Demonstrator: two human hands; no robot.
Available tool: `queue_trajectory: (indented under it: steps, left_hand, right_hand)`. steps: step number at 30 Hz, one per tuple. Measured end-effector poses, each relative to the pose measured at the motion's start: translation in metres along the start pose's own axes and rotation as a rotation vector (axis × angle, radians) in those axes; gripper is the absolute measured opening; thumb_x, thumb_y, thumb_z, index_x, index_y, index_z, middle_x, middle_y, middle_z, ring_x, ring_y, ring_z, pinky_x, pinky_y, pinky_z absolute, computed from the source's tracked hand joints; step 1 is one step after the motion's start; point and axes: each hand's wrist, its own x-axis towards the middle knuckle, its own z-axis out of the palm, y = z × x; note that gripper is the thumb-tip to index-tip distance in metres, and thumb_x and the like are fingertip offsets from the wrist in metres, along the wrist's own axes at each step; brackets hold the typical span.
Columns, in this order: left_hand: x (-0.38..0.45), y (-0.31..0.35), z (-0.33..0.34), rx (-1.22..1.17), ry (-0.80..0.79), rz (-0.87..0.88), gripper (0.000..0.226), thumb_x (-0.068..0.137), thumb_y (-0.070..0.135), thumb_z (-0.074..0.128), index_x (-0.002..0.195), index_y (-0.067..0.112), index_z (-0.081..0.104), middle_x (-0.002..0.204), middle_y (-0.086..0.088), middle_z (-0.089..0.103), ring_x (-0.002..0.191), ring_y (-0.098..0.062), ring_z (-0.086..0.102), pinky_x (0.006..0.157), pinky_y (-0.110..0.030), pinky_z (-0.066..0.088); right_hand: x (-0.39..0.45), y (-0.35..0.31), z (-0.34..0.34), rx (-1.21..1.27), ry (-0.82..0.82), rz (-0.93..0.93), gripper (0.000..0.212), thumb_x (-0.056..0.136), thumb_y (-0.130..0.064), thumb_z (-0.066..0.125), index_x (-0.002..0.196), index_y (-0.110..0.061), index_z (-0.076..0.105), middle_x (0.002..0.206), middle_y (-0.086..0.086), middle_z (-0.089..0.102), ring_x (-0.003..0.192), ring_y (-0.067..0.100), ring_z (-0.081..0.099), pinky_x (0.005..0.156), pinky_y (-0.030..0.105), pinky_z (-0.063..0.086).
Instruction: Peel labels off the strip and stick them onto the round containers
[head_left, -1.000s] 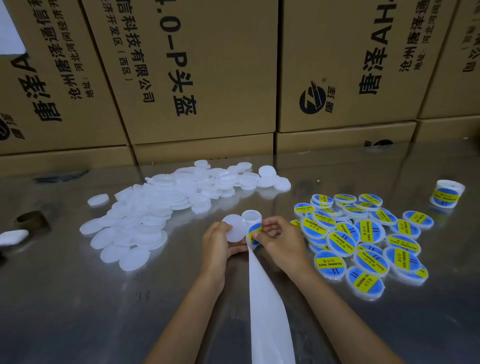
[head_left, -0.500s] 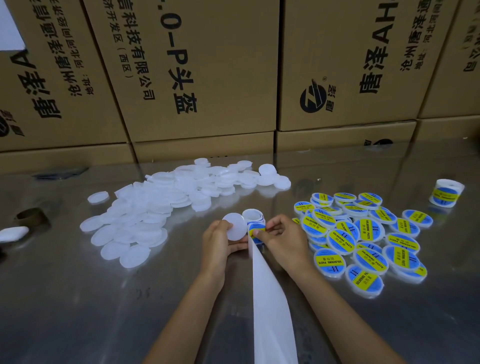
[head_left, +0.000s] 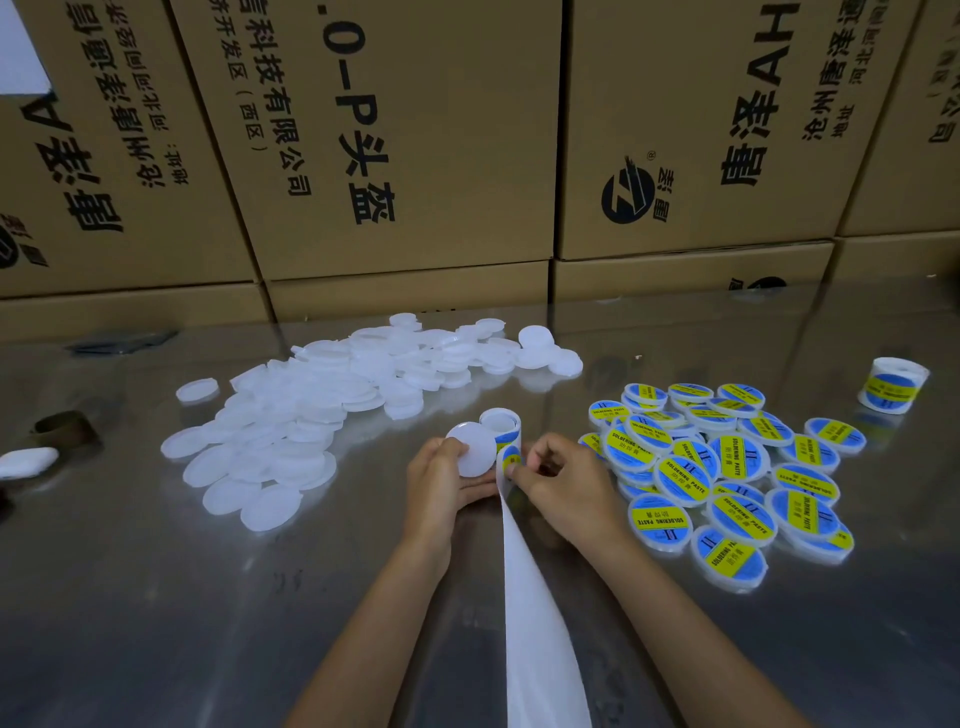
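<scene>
Far left: small white object (head_left: 26, 461) at the frame edge, a brown ring (head_left: 65, 427) just behind it, both on the steel tabletop (head_left: 156, 597).
Unlabelled pile: plain white round containers (head_left: 291, 421) spread in a loose overlapping heap left of centre, one stray container (head_left: 197, 389) apart at its left.
Left hand (head_left: 441, 480): grip closed around a blank white container (head_left: 475, 449), held tilted with its flat face toward the camera.
Label roll (head_left: 501, 423): small roll standing just behind the held container, touching it as far as can be told.
Strip (head_left: 535, 623): white backing running from between the hands down toward the bottom edge, bare along that length.
Label (head_left: 511, 454): blue and yellow, at the top of the strip, just beside the held container.
Right hand (head_left: 563, 480): grip pinching the label edge at the strip, fingertips pressed together.
Labelled pile: finished containers (head_left: 727, 478) with blue and yellow labels, heaped right of the hands.
Far right: second label roll (head_left: 893, 384) standing alone, well apart from the pile.
Background: stacked cardboard boxes (head_left: 415, 156) with printed characters.
</scene>
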Motion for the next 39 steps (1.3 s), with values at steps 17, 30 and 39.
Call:
queue_trajectory:
  steps: [17,30,39]
  left_hand:
    - [-0.002,0.009,-0.006,-0.024,-0.057,0.162,0.028,0.094,-0.004,0.061,0.117,0.010,0.067,0.116,-0.014,0.070,0.103,-0.028,0.072,0.072,-0.025,0.061]
    - [-0.017,0.018,0.005,-0.195,-0.344,0.059,0.033,0.099,0.001,0.047,0.120,0.013,0.070,0.114,-0.018,0.073,0.099,-0.034,0.073,0.079,-0.039,0.062]
    - [-0.021,0.017,0.006,-0.133,-0.334,0.104,0.031,0.096,0.001,0.056,0.118,0.016,0.071,0.110,-0.014,0.075,0.098,-0.031,0.074,0.084,-0.040,0.061]
  right_hand:
    - [-0.004,-0.043,-0.063,0.575,-0.090,0.168,0.025,0.083,-0.007,0.073,0.074,-0.013,0.051,0.067,0.005,0.064,0.059,0.014,0.064,0.064,0.026,0.049]
    - [-0.015,-0.054,-0.040,0.543,-0.057,-0.001,0.021,0.083,-0.005,0.075,0.083,-0.014,0.055,0.074,0.017,0.066,0.071,0.021,0.061,0.066,0.035,0.050]
    - [-0.015,-0.052,-0.034,0.517,-0.016,-0.011,0.022,0.082,-0.002,0.075,0.083,-0.012,0.056,0.063,0.000,0.063,0.063,0.014,0.061,0.059,0.023,0.050]
